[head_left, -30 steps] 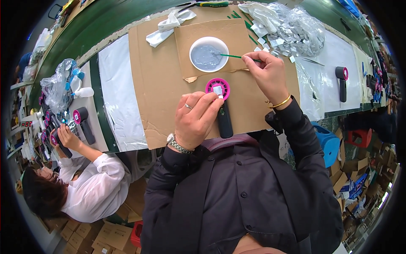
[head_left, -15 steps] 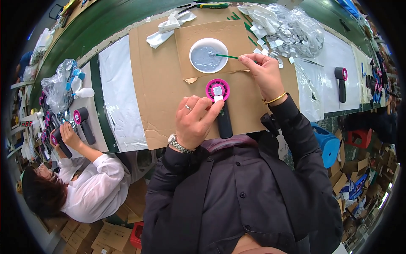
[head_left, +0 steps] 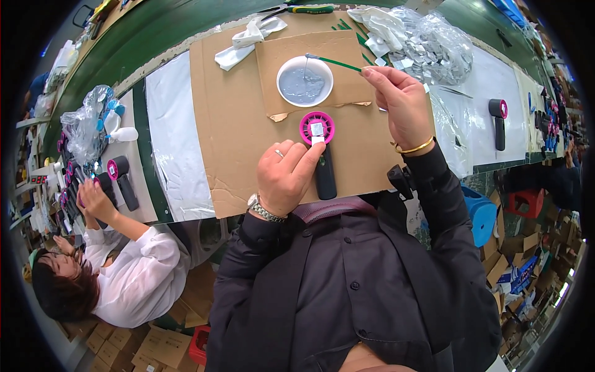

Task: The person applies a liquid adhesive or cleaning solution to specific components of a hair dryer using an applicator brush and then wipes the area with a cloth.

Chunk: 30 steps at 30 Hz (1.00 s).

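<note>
Between the thumb and fingertips of my right hand (head_left: 406,105) is a thin green stick (head_left: 338,62), raised over the far rim of a white bowl (head_left: 282,94). Grey paste (head_left: 302,84) fills much of the bowl, and a strand of it hangs from the stick's tip. My left hand (head_left: 286,170) pinches a small white square piece (head_left: 318,141) at the lower rim of a handheld fan's pink round head (head_left: 331,129). A pale square (head_left: 317,129) lies on the middle of that head. The fan's black handle (head_left: 326,178) points toward me.
Cardboard (head_left: 232,136) lies under the work. Cloth gloves (head_left: 248,42), pliers (head_left: 310,9) and a plastic bag of small square pieces (head_left: 443,49) are at the back. Another fan (head_left: 499,124) lies at the right. At the left, a co-worker (head_left: 133,279) in white sits by more fans (head_left: 124,183).
My right hand has lifted the stick out of the paste, up and slightly right. My left hand stays nearly still at the fan. The co-worker's hands have moved.
</note>
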Each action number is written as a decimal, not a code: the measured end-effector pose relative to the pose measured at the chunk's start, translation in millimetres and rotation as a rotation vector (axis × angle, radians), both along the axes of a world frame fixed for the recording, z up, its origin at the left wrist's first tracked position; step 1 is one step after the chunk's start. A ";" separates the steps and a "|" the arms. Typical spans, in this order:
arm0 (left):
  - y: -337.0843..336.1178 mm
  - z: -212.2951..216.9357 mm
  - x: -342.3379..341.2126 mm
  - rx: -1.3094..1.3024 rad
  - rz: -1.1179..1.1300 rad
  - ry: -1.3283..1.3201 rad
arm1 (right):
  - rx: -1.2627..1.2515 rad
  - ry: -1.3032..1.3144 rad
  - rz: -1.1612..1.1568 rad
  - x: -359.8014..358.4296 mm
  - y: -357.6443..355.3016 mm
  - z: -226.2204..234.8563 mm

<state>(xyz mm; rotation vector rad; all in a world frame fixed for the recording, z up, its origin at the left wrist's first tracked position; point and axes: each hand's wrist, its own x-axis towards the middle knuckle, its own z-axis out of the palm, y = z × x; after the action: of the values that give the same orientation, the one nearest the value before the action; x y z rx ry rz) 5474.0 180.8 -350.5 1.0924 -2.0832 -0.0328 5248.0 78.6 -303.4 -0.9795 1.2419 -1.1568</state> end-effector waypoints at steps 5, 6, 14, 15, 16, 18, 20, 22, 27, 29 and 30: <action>3.3 4.2 -1.5 0.049 -0.006 0.011 | -0.083 -0.067 0.009 -4.3 6.3 9.5; 3.2 3.8 -1.9 0.045 -0.001 0.015 | -0.084 -0.067 0.011 -4.1 6.8 10.6; 3.9 1.0 -4.0 0.027 0.020 0.028 | -0.081 0.143 0.029 -2.4 8.9 -7.9; 4.1 0.9 -4.5 0.026 0.026 0.031 | -0.101 0.188 0.029 -4.2 7.8 -15.3; 4.3 1.0 -4.8 0.025 0.032 0.033 | -0.120 0.233 0.029 -5.8 6.7 -20.9; 4.3 1.6 -4.4 0.028 0.033 0.029 | -0.140 0.278 0.030 -6.7 6.5 -22.1; 4.1 2.2 -3.7 0.034 0.037 0.021 | -0.112 0.211 0.032 -4.8 9.1 -11.4; 4.0 1.7 -3.6 0.030 0.040 0.024 | -0.099 0.178 0.033 -4.3 10.1 -1.8; 4.7 1.1 -4.9 0.029 0.042 0.036 | -0.050 -0.026 0.044 -11.2 9.1 13.2; 4.7 0.8 -5.5 0.030 0.040 0.039 | -0.043 -0.155 0.081 -16.6 6.4 14.8; 4.9 0.2 -5.6 0.028 0.043 0.040 | -0.044 -0.155 0.080 -16.9 6.1 13.9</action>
<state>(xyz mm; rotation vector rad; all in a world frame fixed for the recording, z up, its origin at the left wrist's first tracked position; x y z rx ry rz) 5468.4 185.7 -350.3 1.1437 -2.0282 -0.0625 5231.1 84.7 -289.5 -0.9451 1.0496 -1.1782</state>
